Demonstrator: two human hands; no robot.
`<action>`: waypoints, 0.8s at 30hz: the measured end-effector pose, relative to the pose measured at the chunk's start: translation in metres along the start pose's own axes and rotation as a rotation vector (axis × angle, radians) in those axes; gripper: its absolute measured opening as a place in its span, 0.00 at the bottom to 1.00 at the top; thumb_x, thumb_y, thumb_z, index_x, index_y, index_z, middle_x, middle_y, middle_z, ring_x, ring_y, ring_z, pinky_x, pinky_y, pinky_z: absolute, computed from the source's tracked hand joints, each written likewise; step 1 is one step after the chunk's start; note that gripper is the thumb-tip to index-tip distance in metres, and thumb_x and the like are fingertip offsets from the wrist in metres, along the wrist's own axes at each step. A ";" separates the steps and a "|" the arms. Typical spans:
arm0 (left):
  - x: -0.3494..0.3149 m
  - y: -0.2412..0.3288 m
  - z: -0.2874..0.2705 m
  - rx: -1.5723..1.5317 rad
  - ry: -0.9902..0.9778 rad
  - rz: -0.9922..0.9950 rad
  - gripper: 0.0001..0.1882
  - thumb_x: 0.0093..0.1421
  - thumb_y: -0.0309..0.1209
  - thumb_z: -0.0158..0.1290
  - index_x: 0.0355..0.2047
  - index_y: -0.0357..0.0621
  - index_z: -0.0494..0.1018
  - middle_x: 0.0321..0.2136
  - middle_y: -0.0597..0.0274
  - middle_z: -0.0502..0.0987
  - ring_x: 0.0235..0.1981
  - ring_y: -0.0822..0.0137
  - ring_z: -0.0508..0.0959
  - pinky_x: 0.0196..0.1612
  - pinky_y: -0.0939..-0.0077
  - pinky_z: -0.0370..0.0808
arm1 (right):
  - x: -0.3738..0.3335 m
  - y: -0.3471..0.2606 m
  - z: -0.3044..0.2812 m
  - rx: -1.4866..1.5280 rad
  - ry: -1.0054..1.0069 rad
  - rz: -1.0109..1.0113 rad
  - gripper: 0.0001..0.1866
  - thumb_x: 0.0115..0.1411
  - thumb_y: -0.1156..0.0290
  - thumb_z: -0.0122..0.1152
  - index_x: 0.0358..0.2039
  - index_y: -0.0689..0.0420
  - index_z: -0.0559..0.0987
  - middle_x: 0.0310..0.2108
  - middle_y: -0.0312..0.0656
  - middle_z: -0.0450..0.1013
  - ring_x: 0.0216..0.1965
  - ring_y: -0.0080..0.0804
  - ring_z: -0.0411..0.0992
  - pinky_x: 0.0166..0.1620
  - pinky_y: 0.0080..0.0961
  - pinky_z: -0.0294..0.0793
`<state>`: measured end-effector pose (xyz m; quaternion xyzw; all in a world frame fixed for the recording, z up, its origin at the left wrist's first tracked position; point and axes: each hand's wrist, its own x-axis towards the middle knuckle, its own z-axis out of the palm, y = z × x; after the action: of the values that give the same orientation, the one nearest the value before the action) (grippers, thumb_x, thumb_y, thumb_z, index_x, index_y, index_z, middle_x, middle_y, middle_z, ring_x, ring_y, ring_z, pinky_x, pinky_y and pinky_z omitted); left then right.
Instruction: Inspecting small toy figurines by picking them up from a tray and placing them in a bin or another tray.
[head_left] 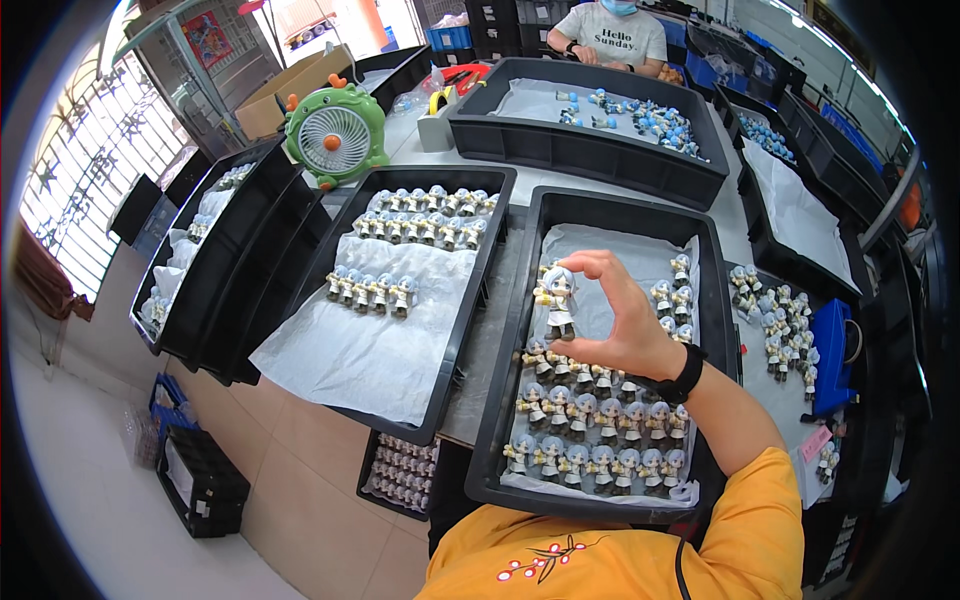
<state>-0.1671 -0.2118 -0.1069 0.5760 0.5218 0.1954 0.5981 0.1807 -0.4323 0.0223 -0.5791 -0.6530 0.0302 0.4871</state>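
Note:
My right hand (635,320) holds one small figurine (558,300) upright between thumb and forefinger, the forefinger at its head and the thumb at its feet. The figurine has pale grey hair, a white outfit and dark legs. Beneath the hand lies a black tray (483,455) lined with white paper. Rows of matching figurines (600,465) stand in its near part, and a few more (675,297) are along its right side; my hand hides part of the middle rows. My left hand is out of view.
To the left sits another paper-lined black tray (447,385) with rows of figurines. A green fan (335,135) and a large tray (590,150) of blue pieces are farther back. More figurines (785,325) and a blue bin (830,360) lie right. A co-worker (612,40) sits across.

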 end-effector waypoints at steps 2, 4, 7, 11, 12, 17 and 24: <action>-0.001 -0.016 0.001 0.006 -0.003 -0.045 0.13 0.63 0.38 0.46 0.39 0.41 0.71 0.27 0.59 0.76 0.25 0.66 0.76 0.28 0.70 0.72 | -0.001 0.001 0.001 0.005 0.004 0.001 0.36 0.41 0.66 0.73 0.51 0.58 0.67 0.49 0.47 0.65 0.53 0.44 0.64 0.57 0.34 0.62; -0.005 -0.028 0.003 0.007 -0.011 -0.071 0.14 0.63 0.38 0.46 0.39 0.41 0.71 0.27 0.59 0.76 0.26 0.66 0.76 0.28 0.70 0.72 | -0.001 0.001 0.001 0.003 0.007 -0.003 0.36 0.41 0.66 0.74 0.51 0.58 0.67 0.49 0.47 0.65 0.53 0.44 0.64 0.57 0.34 0.62; -0.005 -0.020 0.001 0.013 -0.004 -0.056 0.14 0.63 0.39 0.45 0.39 0.41 0.71 0.27 0.58 0.76 0.26 0.66 0.76 0.28 0.70 0.72 | -0.001 0.001 0.001 0.004 0.007 0.001 0.36 0.41 0.66 0.74 0.51 0.58 0.67 0.49 0.47 0.65 0.53 0.44 0.64 0.57 0.34 0.62; 0.000 0.017 -0.002 0.017 0.018 0.020 0.14 0.63 0.39 0.45 0.39 0.41 0.71 0.27 0.58 0.76 0.26 0.65 0.76 0.28 0.69 0.73 | 0.000 0.002 0.000 -0.001 0.008 -0.008 0.37 0.41 0.66 0.74 0.51 0.58 0.67 0.49 0.47 0.65 0.53 0.44 0.64 0.57 0.34 0.62; 0.001 0.023 -0.003 0.017 0.022 0.030 0.14 0.63 0.39 0.45 0.39 0.41 0.71 0.27 0.58 0.76 0.26 0.65 0.76 0.29 0.69 0.73 | 0.000 0.002 0.000 -0.005 0.002 -0.007 0.37 0.40 0.67 0.74 0.51 0.58 0.67 0.50 0.46 0.65 0.53 0.42 0.64 0.57 0.33 0.62; -0.001 0.008 -0.008 0.027 0.030 0.009 0.15 0.63 0.39 0.45 0.39 0.41 0.71 0.27 0.58 0.76 0.26 0.65 0.77 0.29 0.68 0.73 | 0.000 0.001 -0.001 -0.006 0.003 -0.006 0.37 0.41 0.66 0.74 0.51 0.58 0.67 0.49 0.47 0.65 0.53 0.44 0.64 0.57 0.34 0.63; -0.022 -0.055 -0.013 0.021 0.040 -0.107 0.15 0.63 0.40 0.45 0.40 0.41 0.71 0.27 0.58 0.77 0.27 0.64 0.77 0.29 0.68 0.73 | 0.000 0.003 -0.001 0.004 0.003 -0.011 0.37 0.41 0.67 0.74 0.51 0.58 0.67 0.50 0.46 0.65 0.53 0.42 0.64 0.57 0.33 0.62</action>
<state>-0.2067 -0.2376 -0.1445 0.5496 0.5657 0.1690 0.5910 0.1830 -0.4316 0.0211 -0.5746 -0.6554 0.0280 0.4893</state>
